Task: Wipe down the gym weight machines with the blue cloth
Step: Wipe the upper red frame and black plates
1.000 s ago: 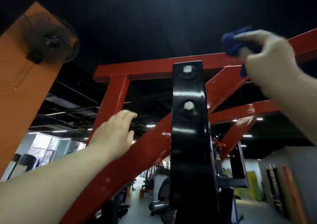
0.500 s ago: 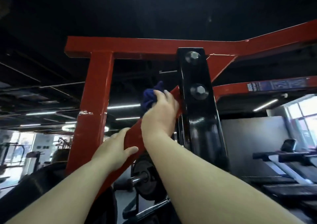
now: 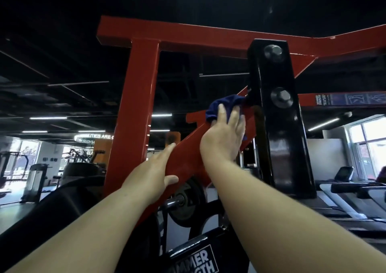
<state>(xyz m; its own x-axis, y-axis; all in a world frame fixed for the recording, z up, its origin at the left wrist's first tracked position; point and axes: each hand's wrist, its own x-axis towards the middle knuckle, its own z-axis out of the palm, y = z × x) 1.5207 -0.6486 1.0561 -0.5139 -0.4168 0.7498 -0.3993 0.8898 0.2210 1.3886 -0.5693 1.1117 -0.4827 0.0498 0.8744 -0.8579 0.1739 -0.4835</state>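
Blue cloth (image 3: 224, 106) lies bunched on the slanted red beam (image 3: 188, 149) of the weight machine, just at the spot where the beam meets the black upright post (image 3: 279, 126). The right hand (image 3: 224, 139) presses it there with fingers stretched out nearly straight over the fabric; the cloth bulges out beyond the fingertips toward 11 o'clock and a small fold shows under the palm at 4 o'clock. The left hand (image 3: 154, 173) sits lower on the same beam, toward 7 o'clock from the right hand, fingers extended along the beam's upper face and the thumb hooked under its lower edge, so it grips the beam loosely. Both forearms reach up from the bottom of the view.

A vertical red column (image 3: 133, 109) stands at 9 o'clock from the cloth and joins a horizontal red crossbar (image 3: 188, 36) overhead. The black post carries two large bolts (image 3: 273, 52), one above the other. A blue instruction label (image 3: 353, 99) runs along another red bar at 3 o'clock. Below the hands a weight plate (image 3: 183, 199) hangs on a chrome peg, and a black plate with white lettering (image 3: 194, 260) sits at 6 o'clock. Treadmills (image 3: 351, 191) stand at 4 o'clock by a bright window; more equipment fills the room at 8 o'clock.
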